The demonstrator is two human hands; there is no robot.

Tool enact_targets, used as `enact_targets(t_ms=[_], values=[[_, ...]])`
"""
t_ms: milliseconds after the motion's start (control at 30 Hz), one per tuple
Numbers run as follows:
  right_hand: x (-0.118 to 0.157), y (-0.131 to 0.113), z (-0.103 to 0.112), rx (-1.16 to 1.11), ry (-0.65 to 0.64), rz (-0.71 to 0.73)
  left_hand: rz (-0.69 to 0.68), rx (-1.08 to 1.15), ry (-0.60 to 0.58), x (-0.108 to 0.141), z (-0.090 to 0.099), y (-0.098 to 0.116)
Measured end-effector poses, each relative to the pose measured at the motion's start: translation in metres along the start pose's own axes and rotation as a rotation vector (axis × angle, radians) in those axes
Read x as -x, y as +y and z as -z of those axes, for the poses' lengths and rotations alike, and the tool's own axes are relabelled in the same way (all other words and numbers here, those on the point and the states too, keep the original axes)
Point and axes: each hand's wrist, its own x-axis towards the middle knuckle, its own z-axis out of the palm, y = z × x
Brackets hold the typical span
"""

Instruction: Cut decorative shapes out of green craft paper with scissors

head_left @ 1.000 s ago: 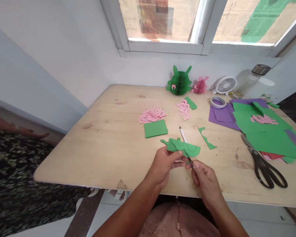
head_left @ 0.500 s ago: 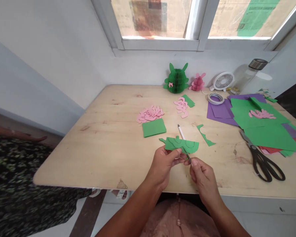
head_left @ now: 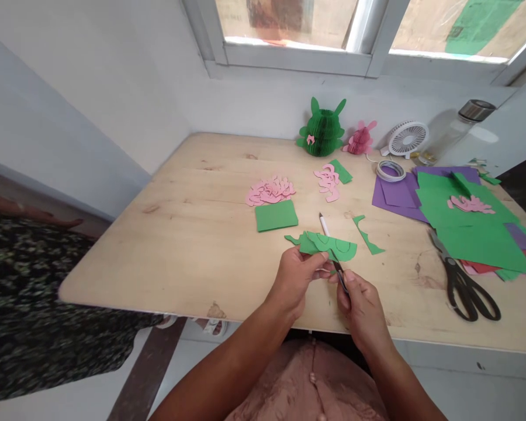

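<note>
Hidden at the near edge of the wooden table [head_left: 158, 234]: the lower part of the green paper cutout [head_left: 328, 245] behind the left hand [head_left: 296, 278], and most of the small dark tool [head_left: 341, 276] inside the right hand [head_left: 363, 310], its tip too obscured to show its kind. Cut off past the table's right end: the stack of coloured paper [head_left: 486, 245]; past its left end, a second person's patterned garment [head_left: 35, 304]. Too small to tell: the scraps [head_left: 480, 162] at the table's far right corner and the bits [head_left: 425, 156] along its far edge.
</note>
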Motion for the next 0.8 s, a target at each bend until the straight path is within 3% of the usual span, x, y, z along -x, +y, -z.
enact_targets(t_ms=[800], values=[[-0.0001, 0.0018, 0.0003, -0.055, 0.009, -0.005, -0.019, 0.004, 0.013, 0.0032, -0.0049, 0.0008]])
